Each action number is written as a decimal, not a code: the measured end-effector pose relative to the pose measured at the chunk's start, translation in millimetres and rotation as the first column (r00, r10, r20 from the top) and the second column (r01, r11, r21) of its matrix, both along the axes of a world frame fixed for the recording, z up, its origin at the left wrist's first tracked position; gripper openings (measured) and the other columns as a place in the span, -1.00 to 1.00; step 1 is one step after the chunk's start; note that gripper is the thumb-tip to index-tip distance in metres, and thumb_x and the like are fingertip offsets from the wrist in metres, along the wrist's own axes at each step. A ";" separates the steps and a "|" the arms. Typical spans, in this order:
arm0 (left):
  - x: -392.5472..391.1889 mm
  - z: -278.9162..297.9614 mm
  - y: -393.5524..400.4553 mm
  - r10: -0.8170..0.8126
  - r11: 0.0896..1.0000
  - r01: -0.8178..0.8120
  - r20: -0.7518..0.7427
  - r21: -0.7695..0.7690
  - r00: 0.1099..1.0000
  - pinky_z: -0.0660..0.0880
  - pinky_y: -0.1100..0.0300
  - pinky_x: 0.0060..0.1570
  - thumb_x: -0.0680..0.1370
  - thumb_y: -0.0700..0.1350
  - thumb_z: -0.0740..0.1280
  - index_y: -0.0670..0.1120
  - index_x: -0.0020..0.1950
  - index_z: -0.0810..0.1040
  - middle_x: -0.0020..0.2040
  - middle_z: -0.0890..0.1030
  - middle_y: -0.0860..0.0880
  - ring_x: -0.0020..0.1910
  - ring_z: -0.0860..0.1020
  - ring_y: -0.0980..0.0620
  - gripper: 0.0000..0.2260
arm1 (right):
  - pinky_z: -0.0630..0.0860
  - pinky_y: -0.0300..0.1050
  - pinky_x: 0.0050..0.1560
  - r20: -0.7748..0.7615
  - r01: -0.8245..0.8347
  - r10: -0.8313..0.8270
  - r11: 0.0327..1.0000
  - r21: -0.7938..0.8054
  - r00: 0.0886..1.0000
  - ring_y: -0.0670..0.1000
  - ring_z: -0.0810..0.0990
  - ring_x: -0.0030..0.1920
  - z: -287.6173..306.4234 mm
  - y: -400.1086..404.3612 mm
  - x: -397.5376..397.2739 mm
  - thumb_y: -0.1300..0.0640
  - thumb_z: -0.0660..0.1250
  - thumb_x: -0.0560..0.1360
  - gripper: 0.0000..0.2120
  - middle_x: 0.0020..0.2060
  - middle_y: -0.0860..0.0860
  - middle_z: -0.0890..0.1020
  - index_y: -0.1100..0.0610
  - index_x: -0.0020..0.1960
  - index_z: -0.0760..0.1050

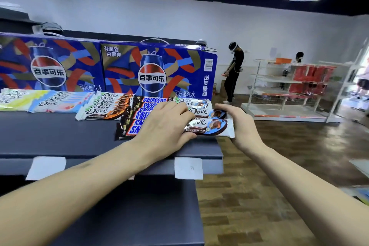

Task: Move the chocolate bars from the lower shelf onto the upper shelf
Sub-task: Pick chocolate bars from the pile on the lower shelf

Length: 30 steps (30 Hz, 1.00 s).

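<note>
Head view looks down on a dark grey upper shelf (pixel 60 136) stocked with rows of chocolate bars. At its right end, both hands work on a stack of white-and-brown Dove chocolate bars (pixel 209 126). Left hand (pixel 165 126) lies over the neighbouring black-and-blue Snickers bars (pixel 139 118), its fingers and thumb pinching the stack's left end. Right hand (pixel 237 124) curls around the stack's right end, past the shelf edge. Further left lie white-and-orange Dove bars (pixel 105 108), pale blue Dove bars (pixel 60 102) and pale green Dove bars (pixel 18 98). Behind them stand 2 blue Pepsi cartons (pixel 155 72). White blank price tags (pixel 188 168) hang on the shelf front. Darker lower shelf (pixel 139 215) shows beneath.
</note>
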<state>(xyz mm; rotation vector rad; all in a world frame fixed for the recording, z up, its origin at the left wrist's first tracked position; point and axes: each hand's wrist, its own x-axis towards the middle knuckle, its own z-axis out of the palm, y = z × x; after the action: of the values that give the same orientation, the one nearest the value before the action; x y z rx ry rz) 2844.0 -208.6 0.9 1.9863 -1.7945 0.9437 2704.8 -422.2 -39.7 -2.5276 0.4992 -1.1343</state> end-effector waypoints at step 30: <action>40.6 19.7 -90.4 0.298 0.931 -0.258 -0.129 0.259 0.946 0.29 0.14 -0.16 0.51 0.18 0.32 0.01 0.23 0.50 0.10 0.53 0.02 0.06 0.53 -0.05 -0.62 | 0.52 -0.36 0.13 0.043 -0.221 0.219 0.919 0.326 0.975 -0.18 0.57 0.22 0.5 -66.1 74.7 0.20 0.59 0.34 -0.28 0.18 -0.06 0.64 0.02 0.43 0.40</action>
<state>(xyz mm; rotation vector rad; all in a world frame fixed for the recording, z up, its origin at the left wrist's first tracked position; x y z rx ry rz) 2884.6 -299.0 20.6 2.4416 -1.6258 0.6336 2779.5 -488.2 -39.2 -2.2236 0.3564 -0.8920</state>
